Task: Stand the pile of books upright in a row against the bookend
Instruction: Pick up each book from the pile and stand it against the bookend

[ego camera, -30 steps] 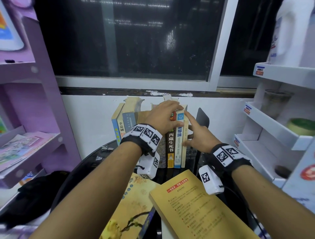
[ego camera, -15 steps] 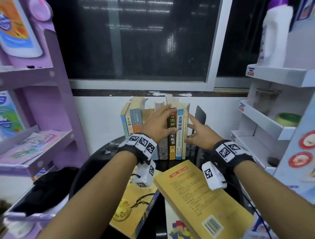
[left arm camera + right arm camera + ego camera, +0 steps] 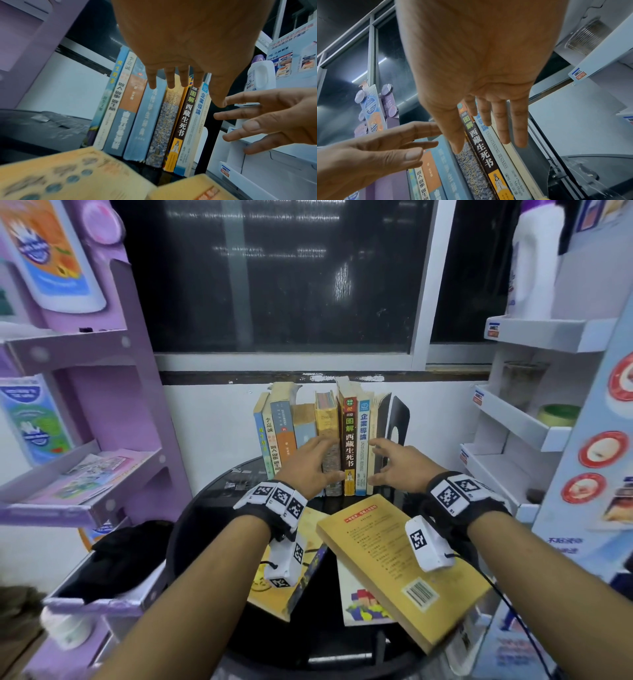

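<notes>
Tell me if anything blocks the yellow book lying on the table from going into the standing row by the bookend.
The yellow book lies flat in front of the row of books. Both the left hand and right hand hover open between them. The row already fills up to the bookend, so only its left end looks free.

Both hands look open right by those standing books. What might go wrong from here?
1. Only the black bookend props the row of books; with the left hand and right hand open, its unpropped left end may tip.
2. The yellow book overhangs the round table and might slide off.
</notes>
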